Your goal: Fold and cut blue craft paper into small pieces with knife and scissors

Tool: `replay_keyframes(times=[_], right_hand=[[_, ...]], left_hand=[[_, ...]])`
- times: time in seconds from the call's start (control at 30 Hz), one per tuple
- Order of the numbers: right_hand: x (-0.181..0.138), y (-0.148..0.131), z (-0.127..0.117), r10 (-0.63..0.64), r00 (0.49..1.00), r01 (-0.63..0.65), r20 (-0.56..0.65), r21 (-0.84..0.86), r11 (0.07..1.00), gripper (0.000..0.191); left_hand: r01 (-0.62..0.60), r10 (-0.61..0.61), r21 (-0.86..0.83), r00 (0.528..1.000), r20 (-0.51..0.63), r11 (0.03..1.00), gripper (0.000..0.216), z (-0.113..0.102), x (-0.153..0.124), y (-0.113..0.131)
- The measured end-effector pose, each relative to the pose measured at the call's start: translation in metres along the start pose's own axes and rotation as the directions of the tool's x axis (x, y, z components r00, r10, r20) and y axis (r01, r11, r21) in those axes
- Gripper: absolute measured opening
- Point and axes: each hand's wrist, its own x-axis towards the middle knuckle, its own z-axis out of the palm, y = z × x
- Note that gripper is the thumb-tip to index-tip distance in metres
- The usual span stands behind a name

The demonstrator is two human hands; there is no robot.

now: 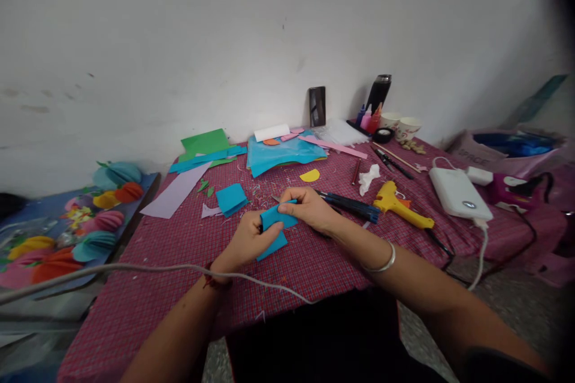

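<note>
Between my two hands is a folded piece of blue paper, held above the table. My left hand grips its left end, thumb on top. The fingers of my right hand pinch its upper right part. Just below lies another blue paper piece, partly covered by my left hand. To the left, a folded blue paper stack rests on the checked cloth. A pointed metal tip shows beside my right fingers; what it belongs to is hidden.
A yellow glue gun and a dark blue-handled tool lie to the right, near a white power bank. A pale cable crosses in front of my left forearm. Paper sheets lie at the back; paper fruit shapes sit left.
</note>
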Motion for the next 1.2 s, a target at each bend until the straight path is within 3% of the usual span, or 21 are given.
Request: replay_keyframes(times=[0.13,0.3,0.43,0.57,0.67,0.8,0.83,0.93,1.03,1.1,1.2], right_hand=[[0.000,0.002,0.000,-0.055,0.994,0.068,0.096,-0.142,0.988,0.022],[0.001,0.006,-0.002,-0.032,0.976,0.063,0.214,-0.137,0.989,0.023],[0.000,0.004,-0.005,-0.023,0.969,0.062,0.246,-0.152,0.986,0.026],[0.002,0.004,-0.003,-0.029,0.974,0.071,0.223,-0.185,0.980,0.028],[0.005,0.006,-0.007,-0.035,0.991,0.059,0.127,-0.187,0.981,0.027],[0.011,0.008,-0.021,-0.024,0.992,0.003,-0.125,-0.166,0.986,0.025],[0.011,0.008,-0.023,-0.019,0.989,-0.006,-0.145,-0.169,0.986,0.024],[0.012,0.007,-0.023,-0.055,0.990,0.029,-0.128,-0.196,0.980,0.022],[0.010,0.006,-0.017,-0.073,0.991,0.051,-0.113,-0.189,0.981,0.023],[0.009,0.005,-0.013,-0.059,0.991,0.035,-0.124,-0.186,0.982,0.023],[0.010,0.006,-0.012,-0.059,0.991,0.035,-0.116,-0.198,0.980,0.025]], left_hand=[[0.038,-0.036,-0.019,0.995,0.093,0.999,0.039,-0.009,0.007,-0.003],[0.101,-0.081,-0.127,0.985,0.152,0.987,0.045,-0.012,0.009,-0.011],[0.105,-0.076,-0.255,0.990,0.123,0.961,0.050,-0.009,0.008,-0.015],[0.059,-0.072,-0.274,0.997,-0.038,0.960,0.057,-0.011,0.008,-0.013],[0.001,-0.060,-0.295,0.980,-0.191,0.955,0.053,-0.027,0.009,-0.011],[-0.176,-0.039,-0.396,0.877,-0.479,0.901,0.050,-0.049,0.015,-0.013],[-0.175,-0.072,-0.444,0.871,-0.486,0.879,0.046,-0.048,0.017,-0.015],[0.025,-0.183,-0.486,0.943,-0.279,0.873,0.018,-0.024,0.021,-0.021],[0.195,-0.249,-0.341,0.960,-0.125,0.920,0.022,0.001,0.020,-0.023],[0.175,-0.221,-0.243,0.959,-0.179,0.954,0.021,0.004,0.019,-0.020],[0.044,-0.110,-0.196,0.932,-0.344,0.980,0.019,-0.009,0.016,-0.013]])
